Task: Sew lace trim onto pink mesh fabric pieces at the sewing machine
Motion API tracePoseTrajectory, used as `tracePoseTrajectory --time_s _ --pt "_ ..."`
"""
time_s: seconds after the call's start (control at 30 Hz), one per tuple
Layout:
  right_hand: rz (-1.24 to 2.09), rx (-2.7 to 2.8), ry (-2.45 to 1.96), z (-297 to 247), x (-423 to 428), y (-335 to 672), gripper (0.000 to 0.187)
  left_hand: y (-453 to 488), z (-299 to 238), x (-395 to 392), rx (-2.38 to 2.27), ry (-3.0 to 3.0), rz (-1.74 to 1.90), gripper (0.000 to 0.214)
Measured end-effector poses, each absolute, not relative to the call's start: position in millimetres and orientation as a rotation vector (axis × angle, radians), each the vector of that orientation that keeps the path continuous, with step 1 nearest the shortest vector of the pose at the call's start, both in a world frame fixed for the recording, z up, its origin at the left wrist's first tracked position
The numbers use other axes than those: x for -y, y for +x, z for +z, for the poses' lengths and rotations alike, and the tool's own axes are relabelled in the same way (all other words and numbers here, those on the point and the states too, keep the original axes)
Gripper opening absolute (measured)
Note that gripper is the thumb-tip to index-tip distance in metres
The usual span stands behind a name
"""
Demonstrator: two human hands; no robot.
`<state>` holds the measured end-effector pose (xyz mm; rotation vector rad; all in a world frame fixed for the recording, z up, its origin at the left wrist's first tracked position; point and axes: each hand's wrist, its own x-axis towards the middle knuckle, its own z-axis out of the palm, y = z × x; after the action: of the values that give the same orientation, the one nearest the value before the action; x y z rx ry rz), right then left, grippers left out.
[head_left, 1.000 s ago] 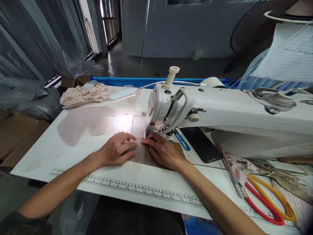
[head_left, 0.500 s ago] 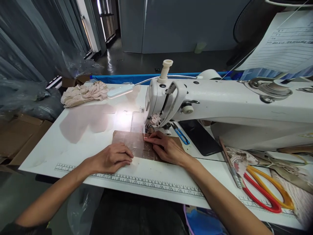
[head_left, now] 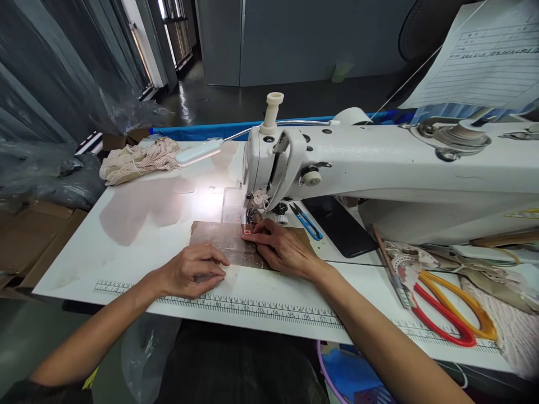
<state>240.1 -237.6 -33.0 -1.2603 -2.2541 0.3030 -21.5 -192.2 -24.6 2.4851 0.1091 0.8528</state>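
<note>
A thin brown, partly see-through sheet point(head_left: 210, 234) lies flat at the front of the sewing machine's needle and presser foot point(head_left: 248, 216). My left hand point(head_left: 196, 270) rests at its near left edge, fingers loosely bent and apart from the thumb, gripping nothing. Over the right part of the sheet, my right hand point(head_left: 282, 247) presses down with the index finger stretched out and the thumb apart. Beside that fingertip, just before the foot, shows a small red and white label point(head_left: 247, 232). The right hand covers part of the sheet.
White sewing machine point(head_left: 337, 160) spans the right. Blue thread snips point(head_left: 307, 222) and a black phone point(head_left: 339, 227) lie under its arm. Red and yellow scissors point(head_left: 457, 308) lie at right. Bundled lace point(head_left: 138, 161) and pale pink fabric point(head_left: 143, 207) lie left. A ruler strip point(head_left: 236, 306) runs along the table's front.
The view has shifted slightly. The red and white label now shows at my right fingertip, where it was mostly hidden. Both hands stay nearly in place by the sheet.
</note>
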Motion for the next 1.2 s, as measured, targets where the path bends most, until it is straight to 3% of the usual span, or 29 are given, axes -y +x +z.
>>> tracePoseTrajectory --time_s 0.8,0.97,1.2 --pt "0.344 2.361 -1.234 -26 247 240 0.037 -20 -25 191 -0.071 2.599 0.847 0.007" --pt "0.346 2.374 -1.236 -29 246 241 0.036 -19 -13 181 -0.164 2.567 0.921 0.021" --pt "0.333 2.349 -1.258 -28 246 239 0.036 14 -19 148 -0.164 3.08 0.751 0.023"
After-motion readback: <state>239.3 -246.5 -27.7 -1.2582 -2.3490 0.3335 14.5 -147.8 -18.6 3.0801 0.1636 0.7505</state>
